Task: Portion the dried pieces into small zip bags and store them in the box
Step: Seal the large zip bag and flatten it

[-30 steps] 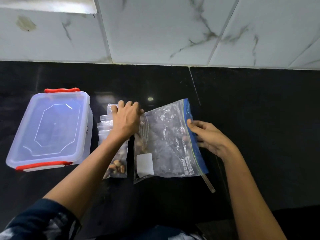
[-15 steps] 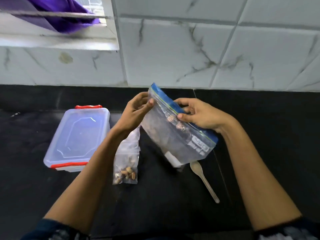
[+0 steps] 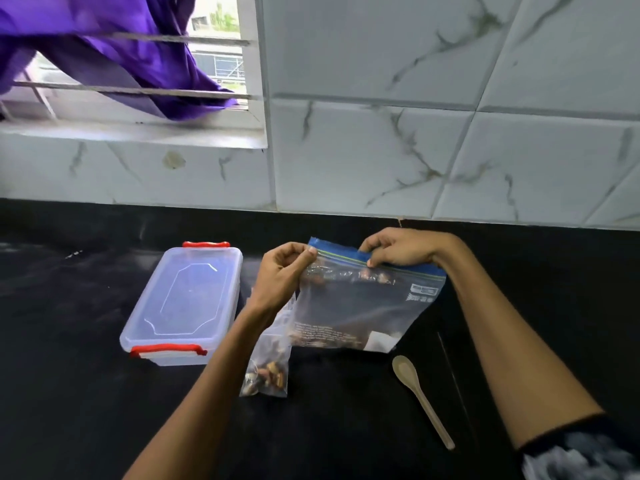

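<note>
A black, glossy worktop (image 3: 86, 393) fills the lower half of the frame, backed by a wall of white marble-look tiles (image 3: 433, 133). In the upper left a barred window (image 3: 221, 46) is partly covered by purple cloth (image 3: 104, 46).

At centre, both hands hold a large zip bag (image 3: 360, 310) upright above the worktop by its blue zip strip. The left hand (image 3: 282, 275) has its grip pinched on the strip's left end; the right hand (image 3: 398, 247) pinches the strip nearer the middle. Dried pieces (image 3: 367, 277) show dimly through the plastic just under the strip.

Below the left forearm a small zip bag (image 3: 268, 368) lies on the worktop with brown pieces in its lower end. Left of centre stands the clear box (image 3: 187, 303), its lid on, with red clasps at both ends. In the lower right lies a pale spoon (image 3: 420, 400), apart from the bags.
</note>
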Tool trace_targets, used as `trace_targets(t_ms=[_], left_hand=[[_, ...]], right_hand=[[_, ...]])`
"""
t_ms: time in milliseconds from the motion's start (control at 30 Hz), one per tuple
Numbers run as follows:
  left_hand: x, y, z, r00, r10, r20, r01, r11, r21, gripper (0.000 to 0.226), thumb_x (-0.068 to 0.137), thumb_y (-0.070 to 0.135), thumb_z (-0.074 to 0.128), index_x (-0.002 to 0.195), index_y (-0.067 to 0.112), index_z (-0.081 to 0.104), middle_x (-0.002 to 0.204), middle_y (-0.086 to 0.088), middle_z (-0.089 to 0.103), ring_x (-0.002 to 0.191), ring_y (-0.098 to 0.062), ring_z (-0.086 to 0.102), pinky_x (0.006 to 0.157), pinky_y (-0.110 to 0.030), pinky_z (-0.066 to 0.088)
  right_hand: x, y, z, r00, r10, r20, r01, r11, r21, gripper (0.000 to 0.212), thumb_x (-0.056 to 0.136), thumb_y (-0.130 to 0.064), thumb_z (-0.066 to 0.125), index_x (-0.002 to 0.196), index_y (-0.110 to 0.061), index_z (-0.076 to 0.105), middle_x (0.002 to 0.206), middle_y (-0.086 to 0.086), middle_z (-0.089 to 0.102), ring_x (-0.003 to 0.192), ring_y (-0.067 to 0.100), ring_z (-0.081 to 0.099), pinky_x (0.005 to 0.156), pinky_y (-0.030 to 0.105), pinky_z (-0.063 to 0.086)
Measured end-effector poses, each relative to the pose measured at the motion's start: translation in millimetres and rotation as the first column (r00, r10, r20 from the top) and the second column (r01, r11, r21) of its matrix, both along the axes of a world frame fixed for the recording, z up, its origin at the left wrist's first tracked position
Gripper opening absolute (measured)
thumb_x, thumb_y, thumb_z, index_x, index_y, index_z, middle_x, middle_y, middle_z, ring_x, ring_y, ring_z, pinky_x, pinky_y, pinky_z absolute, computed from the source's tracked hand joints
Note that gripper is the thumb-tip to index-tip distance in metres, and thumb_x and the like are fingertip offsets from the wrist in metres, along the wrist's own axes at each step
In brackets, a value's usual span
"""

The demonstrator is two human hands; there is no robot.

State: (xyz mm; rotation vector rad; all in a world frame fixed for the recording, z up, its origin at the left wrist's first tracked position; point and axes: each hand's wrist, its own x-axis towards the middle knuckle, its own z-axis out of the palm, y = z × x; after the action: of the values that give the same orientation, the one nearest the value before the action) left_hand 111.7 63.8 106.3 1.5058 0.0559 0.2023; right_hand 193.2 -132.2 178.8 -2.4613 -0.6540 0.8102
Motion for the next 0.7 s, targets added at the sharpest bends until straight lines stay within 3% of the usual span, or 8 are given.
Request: trace_targets(t_ms=[67, 167, 300, 433, 567, 700], left_hand=[[-0.8, -0.4, -4.6, 0.999, 0.046, -0.003, -0.046, 0.999, -0.001, 0.014, 0.09, 0.013, 0.062, 0.077, 0.013, 0.068, 0.067, 0.002, 0.068, 0.065, -0.011, 0.061, 0.066, -0.031, 0.049], [-2.7, -3.8, -8.2, 0.996, 0.088, 0.008, -0.087, 0.996, -0.023, 0.019, 0.089, 0.008, 0.062, 0.07, 0.01, 0.064, 0.062, 0.005, 0.064, 0.06, -0.003, 0.057, 0.062, -0.022, 0.048], [-5.4, -10.6, -8.4, 0.994, 0.102, 0.038, -0.098, 0.992, -0.084, 0.022, 0.09, 0.003, 0.059, 0.068, 0.009, 0.061, 0.071, 0.005, 0.07, 0.075, -0.003, 0.064, 0.067, -0.017, 0.05], [-10.4, -12.0, -8.4, 0.993, 0.101, 0.054, -0.099, 0.994, -0.048, 0.016, 0.091, 0.008, 0.058, 0.078, 0.011, 0.066, 0.065, 0.01, 0.067, 0.065, 0.0, 0.062, 0.06, -0.01, 0.046], [-16.1, -13.4, -11.4, 0.993, 0.115, 0.017, -0.113, 0.989, -0.1, 0.014, 0.091, 0.012, 0.059, 0.081, 0.014, 0.069, 0.068, 0.008, 0.07, 0.068, -0.001, 0.064, 0.063, -0.016, 0.05], [-19.5, -14.6, -12.6, 0.991, 0.129, 0.022, -0.125, 0.985, -0.118, 0.016, 0.091, 0.013, 0.059, 0.077, 0.014, 0.068, 0.068, 0.008, 0.066, 0.068, -0.004, 0.059, 0.063, -0.018, 0.047]], right_hand=[[-3.9, 5.2, -3.4, 1.0, 0.006, 0.017, -0.006, 1.0, -0.01, 0.027, 0.091, -0.023, 0.06, 0.116, -0.014, 0.062, 0.099, 0.001, 0.069, 0.075, 0.005, 0.062, 0.081, 0.023, 0.047], [-12.7, 18.6, -12.4, 0.995, -0.032, 0.094, 0.021, 0.993, 0.114, 0.033, 0.084, -0.045, 0.064, 0.108, -0.022, 0.064, 0.098, -0.005, 0.068, 0.079, 0.002, 0.061, 0.078, 0.021, 0.047], [-19.3, 37.5, -25.5, 0.989, -0.019, 0.148, -0.018, 0.969, 0.246, 0.02, 0.088, -0.041, 0.061, 0.096, -0.023, 0.065, 0.085, -0.008, 0.063, 0.078, 0.004, 0.057, 0.073, 0.022, 0.043], [-20.0, 41.3, -30.7, 0.988, -0.016, 0.156, -0.028, 0.96, 0.277, 0.017, 0.089, -0.041, 0.058, 0.085, -0.027, 0.064, 0.071, -0.009, 0.056, 0.067, 0.006, 0.05, 0.066, 0.025, 0.039], [-24.8, 43.0, -35.9, 0.975, -0.046, 0.22, -0.017, 0.961, 0.276, 0.02, 0.082, -0.059, 0.055, 0.086, -0.041, 0.062, 0.083, -0.016, 0.057, 0.094, 0.021, 0.054, 0.088, 0.048, 0.046], [-27.9, 41.6, -34.6, 0.964, -0.049, 0.26, -0.027, 0.96, 0.279, 0.015, 0.084, -0.053, 0.058, 0.088, -0.041, 0.065, 0.085, -0.017, 0.06, 0.097, 0.018, 0.053, 0.093, 0.045, 0.043]])
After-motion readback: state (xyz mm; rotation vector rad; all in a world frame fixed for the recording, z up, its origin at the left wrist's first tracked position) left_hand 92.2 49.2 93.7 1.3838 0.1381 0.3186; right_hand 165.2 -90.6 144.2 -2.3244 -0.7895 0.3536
